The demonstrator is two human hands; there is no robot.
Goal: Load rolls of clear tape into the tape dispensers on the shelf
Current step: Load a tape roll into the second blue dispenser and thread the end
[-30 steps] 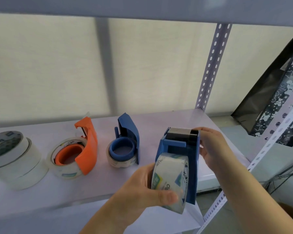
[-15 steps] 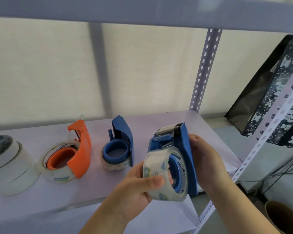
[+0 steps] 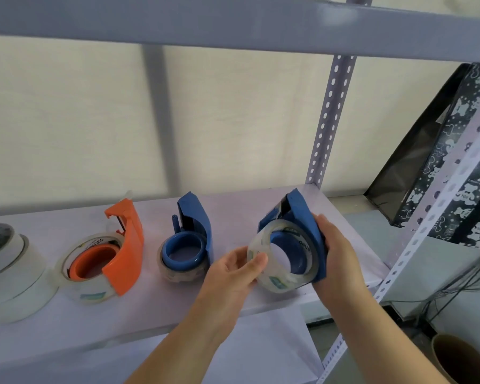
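The head view shows three dispensers along the shelf [image 3: 233,300]. The orange dispenser [image 3: 125,253] lies on its side with a roll of clear tape around its hub, and the middle blue dispenser [image 3: 193,239] likewise carries a roll, so both look loaded. A stack of spare rolls [image 3: 9,270] stands at the far left of the shelf.

The third job is under way. The right hand [image 3: 336,256] wraps around the back of the held blue dispenser [image 3: 302,217], its fingers closed on the blue body and keeping it just above the shelf's front right part. The left hand [image 3: 230,273] pinches the near rim of the clear tape roll [image 3: 281,261] between thumb and fingers [image 3: 257,259]. The roll sits tilted, partly over the blue hub, with the hub showing through its core; it does not look fully seated yet. I judge what remains is pressing the roll home, threading the tape end toward the cutter and putting the dispenser down.
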